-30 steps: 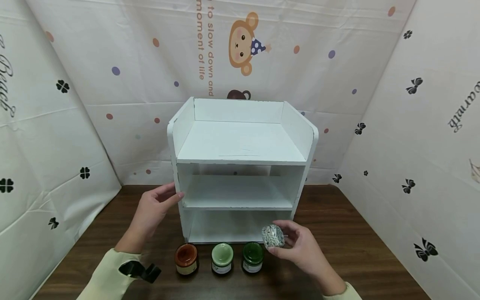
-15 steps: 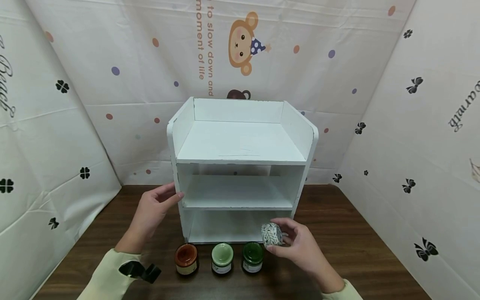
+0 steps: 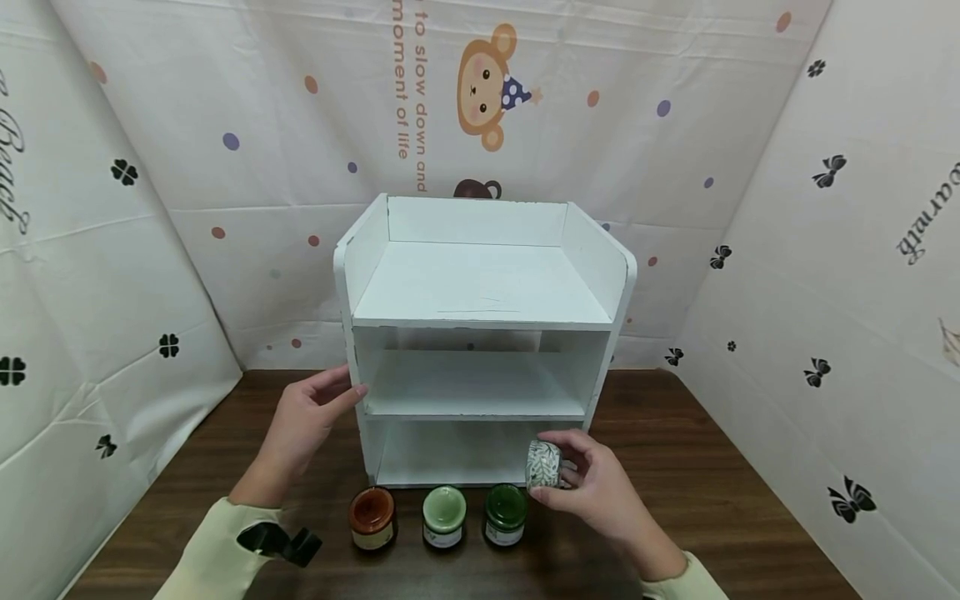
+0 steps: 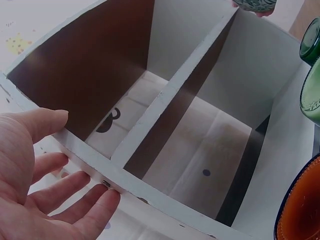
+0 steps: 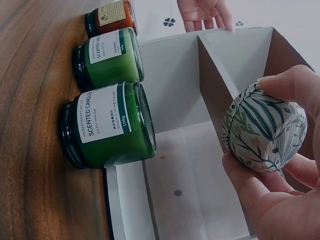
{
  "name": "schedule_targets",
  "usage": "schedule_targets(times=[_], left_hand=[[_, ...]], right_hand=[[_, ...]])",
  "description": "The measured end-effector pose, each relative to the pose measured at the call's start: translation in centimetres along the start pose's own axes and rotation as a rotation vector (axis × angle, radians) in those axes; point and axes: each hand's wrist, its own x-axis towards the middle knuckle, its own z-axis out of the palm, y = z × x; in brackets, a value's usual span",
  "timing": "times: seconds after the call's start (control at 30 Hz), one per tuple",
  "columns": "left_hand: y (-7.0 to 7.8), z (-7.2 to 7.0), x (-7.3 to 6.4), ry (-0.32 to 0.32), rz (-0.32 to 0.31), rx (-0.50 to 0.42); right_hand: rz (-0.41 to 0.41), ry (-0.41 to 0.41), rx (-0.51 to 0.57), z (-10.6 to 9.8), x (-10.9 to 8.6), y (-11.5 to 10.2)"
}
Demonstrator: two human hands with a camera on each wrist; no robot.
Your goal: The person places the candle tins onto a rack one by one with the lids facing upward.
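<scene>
My right hand (image 3: 600, 492) holds a small round tin (image 3: 543, 465) printed with leaves, between thumb and fingers, in front of the lowest shelf's right end. In the right wrist view the tin (image 5: 265, 130) is tilted on its side. My left hand (image 3: 303, 421) holds the left side panel of a white shelf unit (image 3: 480, 322). Its thumb lies over the front edge and its fingers touch the outer face. Before the unit stand an orange candle jar (image 3: 372, 518), a light green candle jar (image 3: 444, 517) and a dark green candle jar (image 3: 506, 515).
The unit stands on a dark wooden table (image 3: 675, 467). Printed white cloth (image 3: 262, 167) hangs behind it and at both sides. A black strap (image 3: 277, 542) is on the left sleeve. The jars stand in a row close to the unit's base.
My right hand has risen slightly and turned the tin, so its patterned side faces more to the left. The left hand and the jars have not moved.
</scene>
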Motion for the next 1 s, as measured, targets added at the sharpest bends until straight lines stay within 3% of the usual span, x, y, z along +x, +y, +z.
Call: schedule_targets(times=[0.17,0.63,1.0], left_hand=[[0.04,-0.01,-0.05,0.002,0.000,0.007],[0.19,-0.05,-0.12,-0.002,-0.002,0.016],[0.05,-0.16,0.02,-0.009,0.006,0.010]], right_hand=[[-0.049,-0.015,0.011,0.03,0.13,-0.22],[-0.024,-0.037,0.044,0.28,0.46,-0.34],[-0.037,-0.010,-0.001,0.29,0.57,-0.33]])
